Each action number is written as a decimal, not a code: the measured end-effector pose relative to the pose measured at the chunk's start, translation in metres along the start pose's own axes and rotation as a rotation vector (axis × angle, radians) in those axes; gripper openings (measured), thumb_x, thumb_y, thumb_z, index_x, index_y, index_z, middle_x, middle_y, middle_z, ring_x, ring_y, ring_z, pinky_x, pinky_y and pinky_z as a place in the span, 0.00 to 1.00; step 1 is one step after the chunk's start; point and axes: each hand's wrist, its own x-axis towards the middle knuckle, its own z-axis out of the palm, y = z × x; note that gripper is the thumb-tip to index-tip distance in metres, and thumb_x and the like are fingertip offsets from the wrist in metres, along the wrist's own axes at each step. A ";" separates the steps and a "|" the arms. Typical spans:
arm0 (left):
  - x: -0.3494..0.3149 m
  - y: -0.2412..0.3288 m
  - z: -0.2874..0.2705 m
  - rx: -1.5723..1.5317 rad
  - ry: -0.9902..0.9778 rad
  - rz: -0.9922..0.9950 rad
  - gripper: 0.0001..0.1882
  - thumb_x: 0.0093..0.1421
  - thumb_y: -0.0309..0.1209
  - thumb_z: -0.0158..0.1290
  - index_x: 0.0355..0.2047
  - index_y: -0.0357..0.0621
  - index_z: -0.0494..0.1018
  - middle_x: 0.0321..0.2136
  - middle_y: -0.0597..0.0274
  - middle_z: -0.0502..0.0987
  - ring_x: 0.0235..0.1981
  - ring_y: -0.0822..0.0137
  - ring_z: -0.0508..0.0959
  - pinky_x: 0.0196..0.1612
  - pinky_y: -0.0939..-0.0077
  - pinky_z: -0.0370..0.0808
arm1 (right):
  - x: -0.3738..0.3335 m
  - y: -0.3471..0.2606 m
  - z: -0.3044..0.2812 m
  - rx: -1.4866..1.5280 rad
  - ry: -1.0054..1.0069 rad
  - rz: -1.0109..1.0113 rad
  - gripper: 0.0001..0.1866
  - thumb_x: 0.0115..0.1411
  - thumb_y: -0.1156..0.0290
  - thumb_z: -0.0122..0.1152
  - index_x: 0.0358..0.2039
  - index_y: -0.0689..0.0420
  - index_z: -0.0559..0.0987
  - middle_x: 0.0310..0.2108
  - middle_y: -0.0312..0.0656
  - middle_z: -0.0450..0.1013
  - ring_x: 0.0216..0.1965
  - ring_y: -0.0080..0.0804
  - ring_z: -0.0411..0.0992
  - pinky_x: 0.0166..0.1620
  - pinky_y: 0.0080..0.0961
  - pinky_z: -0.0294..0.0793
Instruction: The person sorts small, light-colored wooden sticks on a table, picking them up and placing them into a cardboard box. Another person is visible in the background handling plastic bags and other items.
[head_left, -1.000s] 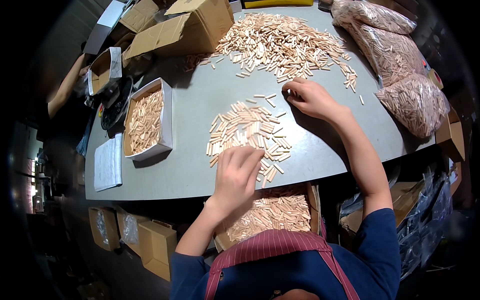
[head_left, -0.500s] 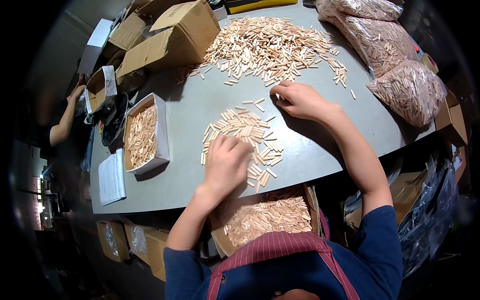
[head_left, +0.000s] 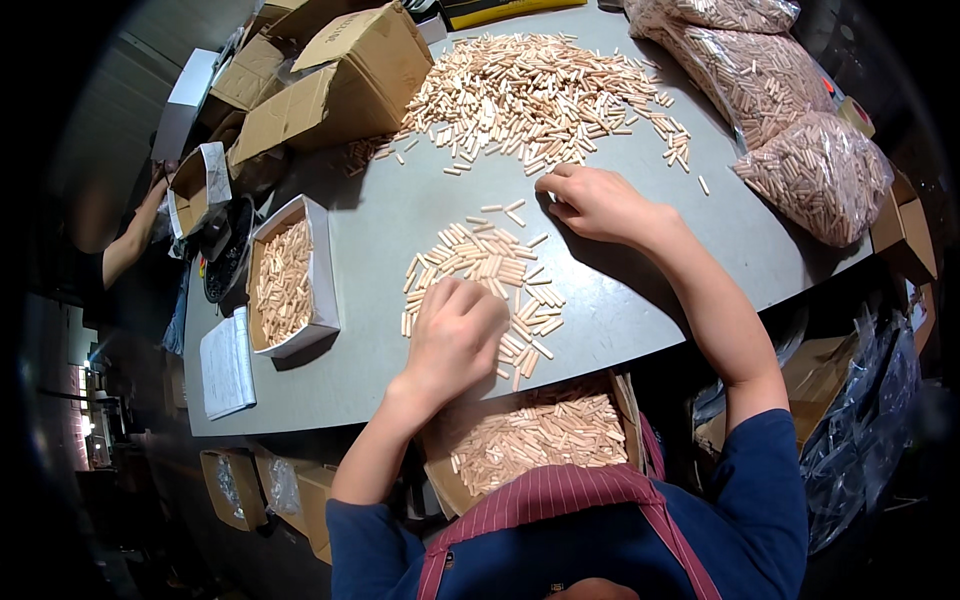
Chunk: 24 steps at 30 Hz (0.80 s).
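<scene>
My left hand [head_left: 455, 325], palm down with its fingers curled under, rests over the near, left part of a small spread of wooden dowel pins [head_left: 495, 262]. Its fingertips are hidden, so anything in them does not show. My right hand [head_left: 595, 203] is beyond and to the right, between that spread and a large heap of the same wooden dowel pins [head_left: 530, 95]. Its fingers are bent and drawn together; whatever they hold is hidden from view. A few single dowels lie just left of its fingertips.
On the grey table [head_left: 370, 240] a white box [head_left: 322, 262] of dowels stands left. Dowel-filled plastic bags [head_left: 815, 175] lie right, a cardboard box [head_left: 375, 75] back left. An open carton of dowels [head_left: 540, 440] sits below the near edge. Another person's arm [head_left: 130, 245] shows far left.
The whole view has shifted slightly. Both hands keep nearly the same place and pose over the table, and the dowel spread looks much the same.
</scene>
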 end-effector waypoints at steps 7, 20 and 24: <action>0.006 0.005 -0.003 -0.031 0.011 0.100 0.06 0.54 0.23 0.60 0.33 0.45 0.78 0.34 0.59 0.77 0.40 0.54 0.76 0.48 0.60 0.72 | 0.000 0.002 0.002 -0.003 -0.002 -0.004 0.14 0.65 0.71 0.62 0.50 0.57 0.79 0.43 0.48 0.77 0.45 0.53 0.78 0.45 0.47 0.78; 0.002 0.013 0.002 0.087 -0.020 0.120 0.09 0.54 0.24 0.64 0.35 0.45 0.79 0.35 0.61 0.78 0.43 0.56 0.76 0.50 0.61 0.73 | -0.001 -0.002 -0.001 -0.011 -0.023 0.007 0.14 0.65 0.71 0.62 0.51 0.58 0.79 0.44 0.48 0.77 0.44 0.52 0.78 0.45 0.46 0.78; 0.005 0.011 0.000 0.069 -0.004 0.136 0.07 0.56 0.25 0.63 0.36 0.45 0.78 0.34 0.60 0.78 0.42 0.55 0.76 0.50 0.60 0.73 | 0.000 -0.007 -0.008 -0.031 -0.069 0.008 0.15 0.65 0.71 0.62 0.51 0.57 0.79 0.45 0.48 0.77 0.44 0.53 0.78 0.45 0.46 0.79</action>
